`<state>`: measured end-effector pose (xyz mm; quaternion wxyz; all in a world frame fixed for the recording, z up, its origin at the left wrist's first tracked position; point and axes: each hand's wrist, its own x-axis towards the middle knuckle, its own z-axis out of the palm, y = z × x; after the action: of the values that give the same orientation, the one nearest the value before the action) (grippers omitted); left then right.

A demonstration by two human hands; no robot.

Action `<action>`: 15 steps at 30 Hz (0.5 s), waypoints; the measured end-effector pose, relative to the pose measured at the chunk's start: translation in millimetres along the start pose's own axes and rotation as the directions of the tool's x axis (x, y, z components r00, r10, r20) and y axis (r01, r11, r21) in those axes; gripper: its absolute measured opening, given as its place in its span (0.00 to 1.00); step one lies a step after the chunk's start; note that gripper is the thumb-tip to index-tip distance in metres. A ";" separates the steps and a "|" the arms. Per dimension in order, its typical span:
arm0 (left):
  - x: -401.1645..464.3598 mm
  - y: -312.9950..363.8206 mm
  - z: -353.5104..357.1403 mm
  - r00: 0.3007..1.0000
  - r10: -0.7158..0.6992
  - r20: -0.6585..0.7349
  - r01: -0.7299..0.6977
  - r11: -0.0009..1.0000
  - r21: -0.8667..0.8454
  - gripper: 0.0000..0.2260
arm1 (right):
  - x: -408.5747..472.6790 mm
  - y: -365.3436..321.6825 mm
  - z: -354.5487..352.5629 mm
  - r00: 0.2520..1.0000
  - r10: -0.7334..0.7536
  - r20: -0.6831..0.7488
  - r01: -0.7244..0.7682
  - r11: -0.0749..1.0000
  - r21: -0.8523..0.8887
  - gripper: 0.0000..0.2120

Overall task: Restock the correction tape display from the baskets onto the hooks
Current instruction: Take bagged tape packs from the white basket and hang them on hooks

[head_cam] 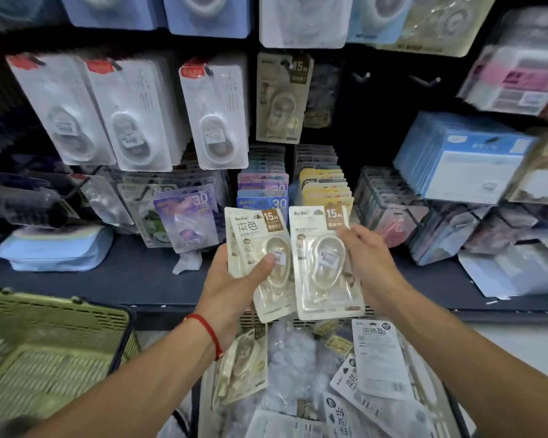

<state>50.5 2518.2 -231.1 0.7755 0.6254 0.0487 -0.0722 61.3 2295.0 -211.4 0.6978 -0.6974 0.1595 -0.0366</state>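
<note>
My left hand (234,279) grips a cream 15 m correction tape pack (260,248), thumb across its blister. My right hand (367,263) holds a second cream pack (323,263) by its right edge, side by side with the first. Both packs are in front of the display. One matching cream pack (280,99) hangs on a hook above. To its right, two bare hooks (361,76) (424,80) stick out of the dark panel. Below my hands a basket (424,396) holds several more packs (377,358), some face down.
A green basket (54,336) stands at the lower left. White tape packs (114,112) hang at the upper left, blue boxes (462,159) on the right. Rows of coloured packs (263,188) stand on the dark shelf (124,279), with a blue pouch (54,248) at its left.
</note>
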 end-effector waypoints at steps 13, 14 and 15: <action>11.2 63.5 28.5 0.976 0.211 0.061 -0.199 0.967 -0.161 0.30 | -22.2 -71.1 36.2 0.985 -0.172 0.025 0.170 0.983 0.071 0.15; 12.4 71.7 27.1 0.972 0.229 0.046 -0.217 0.957 -0.193 0.31 | -25.8 -75.9 37.1 0.975 -0.214 0.062 0.213 0.977 0.032 0.13; 13.1 79.4 25.8 0.969 0.244 0.034 -0.231 0.947 -0.223 0.31 | -28.6 -79.5 38.7 0.963 -0.252 0.098 0.253 0.967 0.001 0.12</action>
<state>76.8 2508.9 -151.4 0.8433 0.5357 -0.0428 0.0084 58.4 2338.1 -129.1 0.6902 -0.7171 0.0354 -0.0906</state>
